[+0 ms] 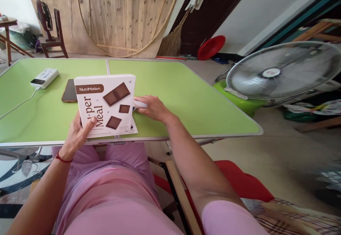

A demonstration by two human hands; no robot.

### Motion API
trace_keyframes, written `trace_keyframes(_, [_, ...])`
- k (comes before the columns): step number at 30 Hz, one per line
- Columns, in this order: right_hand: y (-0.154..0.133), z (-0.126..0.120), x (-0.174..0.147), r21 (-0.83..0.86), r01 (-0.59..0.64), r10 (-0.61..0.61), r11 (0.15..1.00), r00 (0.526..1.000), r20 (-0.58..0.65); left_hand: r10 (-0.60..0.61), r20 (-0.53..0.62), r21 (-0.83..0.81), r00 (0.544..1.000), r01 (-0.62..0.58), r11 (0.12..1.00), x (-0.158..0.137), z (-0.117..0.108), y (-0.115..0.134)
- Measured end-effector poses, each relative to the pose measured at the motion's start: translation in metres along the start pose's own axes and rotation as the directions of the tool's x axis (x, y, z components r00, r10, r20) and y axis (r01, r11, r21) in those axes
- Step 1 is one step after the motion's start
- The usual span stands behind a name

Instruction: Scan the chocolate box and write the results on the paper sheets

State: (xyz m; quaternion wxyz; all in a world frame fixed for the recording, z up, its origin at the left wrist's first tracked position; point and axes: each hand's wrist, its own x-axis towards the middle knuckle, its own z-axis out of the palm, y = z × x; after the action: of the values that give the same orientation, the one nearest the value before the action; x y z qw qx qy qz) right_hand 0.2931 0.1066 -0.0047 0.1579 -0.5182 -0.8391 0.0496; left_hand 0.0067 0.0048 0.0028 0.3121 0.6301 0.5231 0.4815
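My left hand point(77, 133) grips a white cardboard box point(115, 116) by its lower left, thumb across the front. The box stands upright and carries a brown "NutriMotion" label and pictures of chocolate pieces. To its right, my right hand point(153, 107) is closed on a white handle point(140, 104). Whatever the handle belongs to is hidden behind the box. A white corner of something flat point(135, 127) pokes out by the box's lower right edge; I cannot make out what it is.
Behind the box lies a dark phone point(69, 92), partly covered. A white power bank point(44, 78) with a cable sits at the left of the green folding table point(186, 100). A large fan point(271, 73) stands beyond the table's right end.
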Motion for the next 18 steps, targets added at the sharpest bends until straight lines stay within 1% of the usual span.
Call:
trace_keyframes(3, [0.003,0.008,0.003,-0.017,0.015,-0.014,1.000,1.000,0.023,-0.054,0.095,-0.043,0.994,0.059,0.997,0.005,-0.009,0.005])
trace_keyframes(5, [0.005,0.009,0.003,-0.013,0.033,-0.032,0.999,0.998,0.046,-0.068,0.144,-0.040,0.987,0.074,0.996,0.009,-0.015,0.008])
trace_keyframes(6, [0.004,0.009,0.002,-0.012,0.033,-0.032,0.999,0.999,0.032,-0.067,0.161,-0.046,0.985,0.076,0.996,0.011,-0.017,0.010])
trace_keyframes(8, [-0.001,0.007,-0.003,0.012,0.022,-0.021,1.000,0.998,-0.067,-0.063,0.186,-0.077,0.981,0.078,0.994,0.012,-0.020,0.013])
trace_keyframes(10, [-0.013,0.006,-0.011,0.103,0.036,-0.016,0.994,0.982,-0.187,-0.066,0.196,-0.115,0.978,0.090,0.989,0.012,-0.022,0.014])
trace_keyframes(11, [-0.021,0.006,-0.015,0.170,0.060,-0.022,0.984,0.977,-0.213,-0.070,0.196,-0.134,0.978,0.098,0.986,0.013,-0.023,0.015])
trace_keyframes(12, [-0.030,0.008,-0.019,0.237,0.083,-0.036,0.968,0.980,-0.196,-0.079,0.196,-0.149,0.977,0.109,0.983,0.013,-0.025,0.015])
trace_keyframes(13, [-0.040,0.010,-0.023,0.281,0.096,-0.055,0.955,0.987,-0.153,-0.090,0.198,-0.161,0.976,0.123,0.979,0.014,-0.027,0.014])
trace_keyframes(14, [-0.049,0.013,-0.026,0.284,0.093,-0.066,0.954,0.992,-0.103,-0.099,0.196,-0.169,0.976,0.133,0.977,0.015,-0.031,0.014])
trace_keyframes(16, [-0.065,0.020,-0.030,0.214,0.031,-0.022,0.976,0.999,-0.042,-0.098,0.167,-0.174,0.981,0.127,0.976,0.019,-0.038,0.013])
trace_keyframes(18, [-0.076,0.024,-0.032,0.150,-0.040,0.044,0.988,0.999,-0.022,-0.068,0.106,-0.174,0.992,0.086,0.981,0.026,-0.045,0.013])
